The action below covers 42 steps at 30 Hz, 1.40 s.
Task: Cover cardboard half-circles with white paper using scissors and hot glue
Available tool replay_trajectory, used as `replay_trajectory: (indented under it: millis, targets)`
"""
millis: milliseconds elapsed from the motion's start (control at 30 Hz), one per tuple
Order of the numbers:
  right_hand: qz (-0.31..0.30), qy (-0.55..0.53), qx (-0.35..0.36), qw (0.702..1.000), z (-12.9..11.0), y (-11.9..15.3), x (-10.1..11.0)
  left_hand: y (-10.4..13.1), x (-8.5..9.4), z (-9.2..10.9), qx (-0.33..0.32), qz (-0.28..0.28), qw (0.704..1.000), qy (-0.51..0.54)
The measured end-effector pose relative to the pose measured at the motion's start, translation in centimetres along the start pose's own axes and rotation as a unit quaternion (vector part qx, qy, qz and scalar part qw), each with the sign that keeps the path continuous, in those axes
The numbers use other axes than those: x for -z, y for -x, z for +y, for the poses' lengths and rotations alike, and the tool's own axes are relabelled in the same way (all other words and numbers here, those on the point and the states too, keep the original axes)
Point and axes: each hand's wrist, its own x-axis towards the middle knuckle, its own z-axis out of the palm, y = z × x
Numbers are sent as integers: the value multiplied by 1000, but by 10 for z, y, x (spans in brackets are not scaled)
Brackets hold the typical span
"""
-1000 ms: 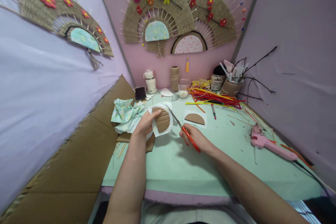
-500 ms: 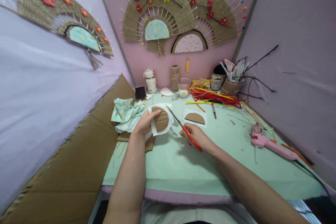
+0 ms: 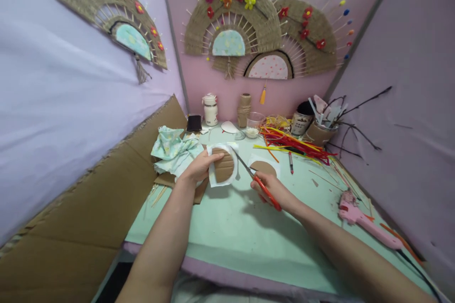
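My left hand (image 3: 199,166) pinches a half-round cardboard piece (image 3: 223,168) backed by white fabric (image 3: 213,182), thumb on the cardboard face. The fabric sticks out past the cardboard as a border. In my right hand (image 3: 270,186) is a pair of scissors (image 3: 266,191) with red handles. Its blades point up and left, their tips at the fabric's upper right edge. Behind my right hand a second half-round cardboard piece (image 3: 263,167) lies on white fabric on the table. Crumpled green floral cloth (image 3: 174,151) lies left of my left hand.
A pink glue gun (image 3: 369,225) with a cord lies at the right. Red pipe cleaners (image 3: 295,144), a marker (image 3: 291,163), a clear cup (image 3: 254,123), twine (image 3: 244,110) and a white bottle (image 3: 211,110) are farther back. A cardboard sheet (image 3: 88,189) stands along the left side.
The view has shifted slightly. The scissors and the fabric-backed cardboard remain in my hands, the blade tips still at the fabric's upper right edge. My right hand now covers part of the second piece.
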Motion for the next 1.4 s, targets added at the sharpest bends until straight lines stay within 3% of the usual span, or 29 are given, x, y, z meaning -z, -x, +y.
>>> replay_trajectory:
  millis: [200, 533, 1000, 1400]
  targets:
    - [-7, -6, 14, 1000, 23, -2, -1, -5, -1, -10, 14, -30, 999, 19]
    - [-31, 0, 73, 997, 24, 4, 6, -3, -2, -12, 27, -53, 998, 3]
    - [-42, 10, 61, 997, 26, 4, 9, -5, 3, -14, 48, -65, 997, -19]
    - [-28, 7, 1, 1000, 22, 2, 10, -4, 4, -11, 53, -65, 995, -60]
